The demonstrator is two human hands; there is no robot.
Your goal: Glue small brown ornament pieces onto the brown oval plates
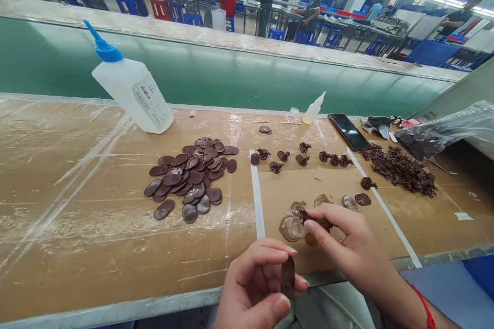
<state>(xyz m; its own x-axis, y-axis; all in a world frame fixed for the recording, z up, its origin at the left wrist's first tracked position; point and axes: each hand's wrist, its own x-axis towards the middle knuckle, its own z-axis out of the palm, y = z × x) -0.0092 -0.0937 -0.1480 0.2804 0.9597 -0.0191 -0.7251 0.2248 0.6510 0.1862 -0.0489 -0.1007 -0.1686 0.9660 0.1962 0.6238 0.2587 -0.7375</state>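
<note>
My left hand pinches a brown oval plate on edge, just over the near rim of the cardboard-covered bench. My right hand holds a small brown ornament piece at its fingertips, touching it down at a small clear glue dish. A pile of several brown oval plates lies to the left. A row of small brown ornaments sits beyond the dish. Two more glue spots and an oval plate lie to the right.
A large white bottle with a blue nozzle lies tilted at the back left. A small squeeze bottle, a black phone, a heap of brown ornaments and a plastic bag are at the back right. A green conveyor runs behind; people work beyond.
</note>
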